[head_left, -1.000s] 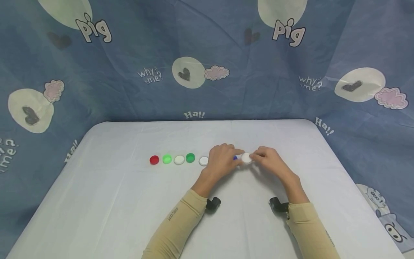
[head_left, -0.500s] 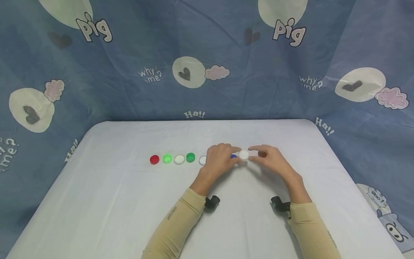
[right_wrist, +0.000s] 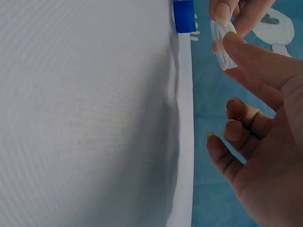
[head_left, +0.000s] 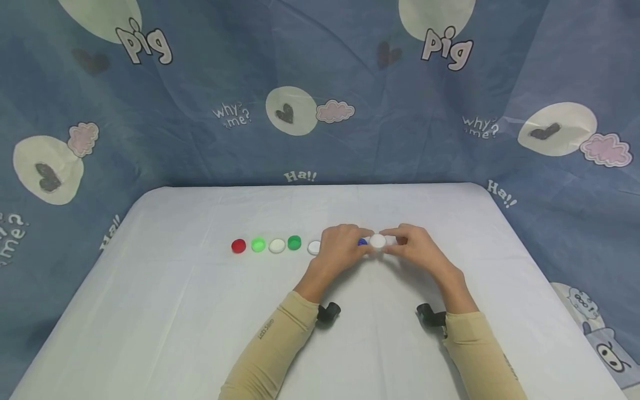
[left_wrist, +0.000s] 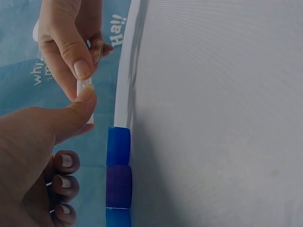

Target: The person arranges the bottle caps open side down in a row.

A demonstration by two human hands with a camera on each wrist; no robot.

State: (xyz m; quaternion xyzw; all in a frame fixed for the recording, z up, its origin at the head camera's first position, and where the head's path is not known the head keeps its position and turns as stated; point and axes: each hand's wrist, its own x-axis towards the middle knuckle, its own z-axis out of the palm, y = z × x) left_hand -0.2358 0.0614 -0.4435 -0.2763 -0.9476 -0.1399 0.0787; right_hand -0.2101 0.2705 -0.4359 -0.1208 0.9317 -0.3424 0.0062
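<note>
A round white cap (head_left: 378, 241), translucent in the right wrist view, is raised off the table between both hands. My left hand (head_left: 341, 244) pinches its left side, thumb in front and forefinger behind. From the right, my right hand (head_left: 415, 243) pinches the same cap with thumb and forefinger, its other fingers loosely bent in the right wrist view. A blue cap (head_left: 362, 242) shows just beyond the left hand's fingers. In the left wrist view, a blue cap (left_wrist: 118, 145) and a purple cap (left_wrist: 119, 186) stand in line on the table below the left hand.
Left of the hands, a red cap (head_left: 238, 246), a light green cap (head_left: 258, 244), a white cap (head_left: 277, 246), a dark green cap (head_left: 294, 243) and another white cap (head_left: 314, 248) lie in a row. The left hand hides part of this row on the white table (head_left: 200, 322).
The right hand let go of the white cap and drew slightly apart half a second ago, and now grips it again. The cap has shifted a little left; the row has not moved.
</note>
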